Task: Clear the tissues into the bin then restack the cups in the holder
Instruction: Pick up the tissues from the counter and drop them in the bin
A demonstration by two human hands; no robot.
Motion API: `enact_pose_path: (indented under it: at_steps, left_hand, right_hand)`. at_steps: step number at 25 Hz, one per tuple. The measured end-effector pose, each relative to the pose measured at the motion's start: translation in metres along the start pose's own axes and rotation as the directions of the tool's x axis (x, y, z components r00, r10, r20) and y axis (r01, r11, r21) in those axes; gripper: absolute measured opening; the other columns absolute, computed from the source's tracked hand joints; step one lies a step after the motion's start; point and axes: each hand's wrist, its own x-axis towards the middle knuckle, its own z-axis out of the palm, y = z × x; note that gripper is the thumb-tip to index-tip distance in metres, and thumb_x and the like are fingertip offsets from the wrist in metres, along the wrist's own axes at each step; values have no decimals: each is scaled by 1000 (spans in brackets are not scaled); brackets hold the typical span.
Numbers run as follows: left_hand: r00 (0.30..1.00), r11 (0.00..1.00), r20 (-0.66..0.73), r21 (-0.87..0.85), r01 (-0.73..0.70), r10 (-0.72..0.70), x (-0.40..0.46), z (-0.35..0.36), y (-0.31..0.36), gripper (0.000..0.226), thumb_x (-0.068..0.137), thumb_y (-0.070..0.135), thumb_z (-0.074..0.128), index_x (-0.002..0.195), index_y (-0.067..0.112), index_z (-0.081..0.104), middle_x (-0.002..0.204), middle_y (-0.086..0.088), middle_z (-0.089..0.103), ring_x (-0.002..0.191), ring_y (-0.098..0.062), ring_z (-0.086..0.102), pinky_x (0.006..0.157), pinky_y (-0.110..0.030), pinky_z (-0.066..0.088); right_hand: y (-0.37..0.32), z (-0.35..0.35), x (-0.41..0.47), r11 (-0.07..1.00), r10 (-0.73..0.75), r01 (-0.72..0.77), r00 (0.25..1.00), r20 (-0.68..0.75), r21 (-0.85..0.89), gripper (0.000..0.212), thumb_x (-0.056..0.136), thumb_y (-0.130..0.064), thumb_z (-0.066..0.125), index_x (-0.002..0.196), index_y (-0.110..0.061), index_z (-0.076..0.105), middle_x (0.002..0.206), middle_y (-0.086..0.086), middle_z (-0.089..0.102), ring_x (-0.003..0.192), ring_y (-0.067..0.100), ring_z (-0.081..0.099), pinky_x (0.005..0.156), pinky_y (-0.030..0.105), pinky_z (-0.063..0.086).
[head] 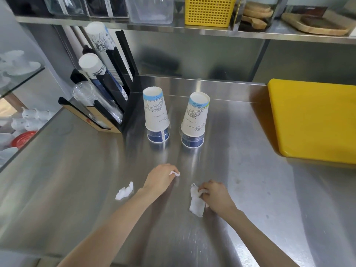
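Bright even light, soft glare on steel counter [240,170], wide-angle edge bending.

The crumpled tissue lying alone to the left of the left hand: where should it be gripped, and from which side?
Pinch the loose tissue at its raised, bunched upper end, coming straight down from above. It lies flat and free on the steel counter, nothing crowds it, and the left hand, already closed on a small wad, is nearest.

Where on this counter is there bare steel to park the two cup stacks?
Free: the wide strip between the right cup stack and the yellow board, and the steel in front of the cup holder. Crowded: the near middle, with both hands and tissues, including a loose tissue.
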Motion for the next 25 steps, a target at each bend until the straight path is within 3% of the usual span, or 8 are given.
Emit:
enact_pose_path:
  at_steps: [4,7,9,10,12,15,20,25]
  left_hand:
    - [980,999,-195,-26,25,-30,-17,-25,-15,22,89,13,50,100,16,68,108,-1,70,103,-24,59,88,-33,44]
    - [946,995,-308,-45,90,-100,-40,-35,-37,22,88,8,49,99,13,68,107,-5,70,101,-27,58,87,-33,43]
    - [931,986,-322,-54,160,-169,-55,-36,-50,23,88,7,48,100,12,67,109,-6,69,100,-29,57,86,-33,43]
    - [927,980,-319,-58,190,-198,-61,-35,-56,23,88,9,49,102,12,66,111,-7,68,101,-30,57,86,-35,43]
    - [928,973,-295,-55,222,-229,-69,-33,-62,23,88,15,50,107,15,64,116,-6,66,102,-31,55,91,-40,44]
    - [921,956,-262,-30,292,-289,-80,-31,-62,28,89,21,51,116,19,59,125,-4,59,107,-32,49,95,-43,41]
    - [914,921,-179,76,382,-364,-91,-25,-69,39,88,11,45,126,21,48,135,0,48,117,-29,41,94,-39,38]
    - [920,934,-170,-12,356,-353,-95,-26,-79,29,88,5,43,111,15,58,116,-9,53,108,-30,50,82,-37,44]
  right_hand:
    - [-8,-3,-5,999,0,0,1000,-4,51,19,81,-7,50,72,-6,66,69,7,53,81,35,61,60,25,35]
    - [-17,-7,-6,999,-29,30,999,-25,30,43,84,-7,48,48,-31,41,89,20,64,80,34,57,48,18,28]
    - [-22,-7,-4,999,-52,53,998,-27,10,38,84,-7,47,56,-32,54,96,18,66,86,33,61,46,11,28]
    - [-24,-7,-4,998,-61,61,998,-22,6,30,84,-7,47,70,-25,66,96,16,67,88,32,62,46,12,30]
    - [-29,-6,-4,997,-78,79,997,-14,11,25,84,-6,47,91,-13,70,87,11,66,84,32,62,47,15,33]
    - [-41,-1,-5,994,-100,101,995,-17,49,22,83,-6,47,86,-10,69,61,-6,50,63,24,53,52,4,39]
    - [-59,14,-1,989,-136,136,991,-3,64,26,82,-10,48,93,-19,69,97,11,66,86,28,62,54,17,32]
    - [-70,19,-5,992,-112,112,994,-6,54,27,83,-11,47,101,-18,67,108,12,64,96,29,61,69,21,35]
